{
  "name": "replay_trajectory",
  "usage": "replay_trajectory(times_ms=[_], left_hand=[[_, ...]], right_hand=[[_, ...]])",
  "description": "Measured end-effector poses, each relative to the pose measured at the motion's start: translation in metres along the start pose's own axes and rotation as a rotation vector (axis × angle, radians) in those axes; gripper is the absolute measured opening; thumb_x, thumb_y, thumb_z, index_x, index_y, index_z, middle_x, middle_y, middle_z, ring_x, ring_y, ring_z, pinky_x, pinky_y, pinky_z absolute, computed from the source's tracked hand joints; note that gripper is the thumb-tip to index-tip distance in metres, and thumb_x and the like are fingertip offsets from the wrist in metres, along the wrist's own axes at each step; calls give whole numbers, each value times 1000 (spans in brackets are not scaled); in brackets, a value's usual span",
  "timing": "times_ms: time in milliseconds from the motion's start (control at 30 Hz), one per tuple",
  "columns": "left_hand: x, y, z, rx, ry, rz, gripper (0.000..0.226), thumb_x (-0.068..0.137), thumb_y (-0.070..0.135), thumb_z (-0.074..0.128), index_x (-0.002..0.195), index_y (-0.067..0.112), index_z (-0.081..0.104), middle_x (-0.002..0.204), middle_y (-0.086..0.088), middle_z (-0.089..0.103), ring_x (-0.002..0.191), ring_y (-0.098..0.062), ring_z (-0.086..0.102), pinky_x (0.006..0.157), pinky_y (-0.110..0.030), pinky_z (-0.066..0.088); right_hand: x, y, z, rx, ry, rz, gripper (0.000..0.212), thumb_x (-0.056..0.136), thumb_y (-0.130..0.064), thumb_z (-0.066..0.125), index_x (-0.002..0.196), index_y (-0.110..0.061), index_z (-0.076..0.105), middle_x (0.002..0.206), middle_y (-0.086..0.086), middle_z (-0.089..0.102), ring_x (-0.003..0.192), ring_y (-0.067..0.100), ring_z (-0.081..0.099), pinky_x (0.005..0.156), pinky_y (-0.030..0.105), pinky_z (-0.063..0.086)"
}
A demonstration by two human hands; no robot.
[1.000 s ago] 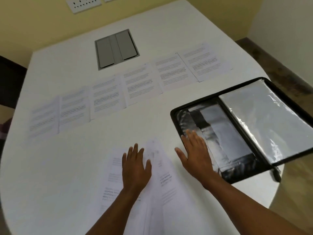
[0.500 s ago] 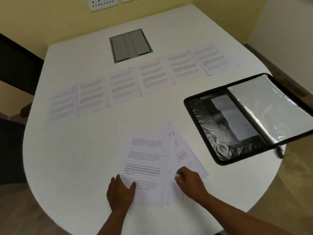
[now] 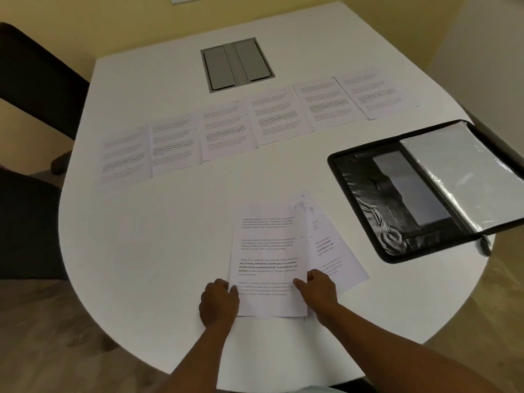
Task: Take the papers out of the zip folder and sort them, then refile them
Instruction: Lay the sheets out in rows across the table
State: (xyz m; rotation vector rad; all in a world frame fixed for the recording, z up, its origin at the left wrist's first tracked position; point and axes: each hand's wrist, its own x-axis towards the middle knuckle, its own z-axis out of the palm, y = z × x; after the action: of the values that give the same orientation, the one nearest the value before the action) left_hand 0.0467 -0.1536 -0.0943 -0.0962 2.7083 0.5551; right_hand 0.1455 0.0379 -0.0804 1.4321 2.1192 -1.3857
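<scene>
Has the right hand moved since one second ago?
Yes. The right hand left the zip folder and came back toward the person, onto the loose papers.

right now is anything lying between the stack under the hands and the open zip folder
Nothing visible. The fanned stack of papers, held at its near edge by the left hand and right hand, has only bare white table between it and the open zip folder to the right.

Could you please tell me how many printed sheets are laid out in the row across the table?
6, side by side in one slanting row: far left, then, and far right. None seems hidden; the fanned pile nearer the person is separate.
</scene>
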Motion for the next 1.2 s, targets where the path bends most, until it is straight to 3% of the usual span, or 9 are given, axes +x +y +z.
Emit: replay_trajectory(times_ms=[100, 167, 233, 300, 367, 433, 533, 967, 1200], left_hand=[[0, 1, -4, -110, 46, 33, 10, 89, 25, 63, 85, 16, 65, 96, -5, 62, 87, -25, 62, 75, -34, 52], [0, 2, -10, -187, 125, 108, 10, 86, 19, 67, 78, 16, 61, 93, -2, 62, 89, -26, 64, 73, -32, 50], [2, 1, -17, -222, 223, 174, 11, 83, 13, 71, 76, 14, 62, 110, -6, 66, 108, -27, 61, 85, -35, 50], [9, -3, -23, -196, 308, 214, 11, 83, 12, 71, 75, 13, 63, 137, -9, 55, 131, -27, 46, 105, -42, 41], [20, -10, -32, -131, 390, 267, 11, 82, 11, 71, 74, 13, 63, 149, -10, 42, 142, -28, 31, 116, -42, 24], [31, -17, -46, -67, 460, 308, 12, 81, 11, 70, 73, 13, 62, 153, -10, 35, 145, -27, 24, 117, -41, 14], [47, -29, -67, -36, 510, 302, 12, 80, 10, 70, 72, 13, 61, 154, -11, 33, 145, -28, 23, 118, -45, 15], [140, -123, -141, -144, 535, 37, 7, 87, 13, 64, 82, 8, 64, 151, -12, 37, 145, -26, 24, 120, -41, 15], [186, -165, -154, -148, 585, -55, 9, 88, 13, 63, 89, 4, 66, 150, -15, 38, 143, -29, 27, 117, -46, 24]], right_hand=[[-4, -7, 1, -8, 91, -48, 28, 92, -27, 64, 72, -15, 49, 75, -2, 58, 66, 11, 53, 58, 22, 44], [-4, -12, 2, -19, 149, -122, 27, 90, -25, 67, 72, -14, 50, 77, -1, 60, 70, 15, 57, 67, 31, 52], [-4, -21, 6, -30, 208, -238, 20, 86, -25, 72, 76, -17, 56, 109, 3, 67, 100, 24, 63, 90, 41, 52], [-2, -33, 12, -103, 244, -346, 14, 87, -28, 70, 82, -17, 64, 148, 3, 45, 136, 26, 41, 113, 44, 34], [-1, -48, 18, -192, 293, -490, 17, 90, -33, 66, 89, -17, 69, 158, 0, 27, 147, 24, 21, 118, 42, 16], [0, -66, 25, -245, 354, -640, 18, 91, -33, 65, 89, -17, 71, 160, 2, 22, 149, 25, 16, 119, 43, 11], [5, -95, 41, -316, 361, -752, 19, 92, -31, 64, 88, -15, 73, 159, 5, 24, 148, 27, 18, 119, 45, 13], [24, -209, 160, -500, 89, -849, 33, 99, -39, 49, 112, -16, 69, 160, 3, 24, 149, 22, 14, 120, 36, 4], [36, -243, 216, -616, -4, -866, 36, 99, -40, 47, 110, -16, 70, 160, 4, 24, 149, 22, 13, 120, 38, 4]])
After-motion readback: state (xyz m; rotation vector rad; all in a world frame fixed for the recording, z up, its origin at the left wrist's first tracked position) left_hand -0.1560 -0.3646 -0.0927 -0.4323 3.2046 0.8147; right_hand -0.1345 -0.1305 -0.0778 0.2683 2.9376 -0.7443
